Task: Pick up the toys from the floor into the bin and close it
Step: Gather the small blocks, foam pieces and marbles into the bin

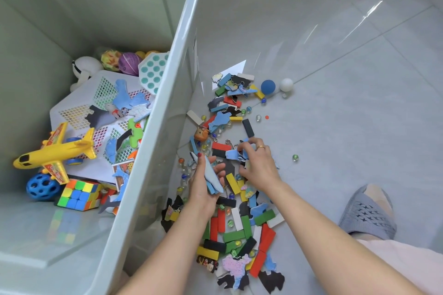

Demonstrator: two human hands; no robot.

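A big pale green bin (167, 93) stands open on the left, holding a yellow toy plane (55, 151), a colour cube (80, 195), a white basket (96, 103) and puzzle pieces. Beside it on the floor lies a heap of toys: coloured wooden blocks (242, 230), flat puzzle pieces (236, 268) and glass marbles (295, 157). My left hand (203, 187) holds a stack of blue and grey puzzle pieces (213, 177) just above the heap. My right hand (259, 163) pinches a blue puzzle piece (232, 154) among the toys.
A blue ball (268, 86) and a white ball (286, 84) lie at the far end of the heap. My foot in a grey slipper (369, 213) stands at the lower right. Grey floor tiles (335, 79) stretch to the right. No lid is in view.
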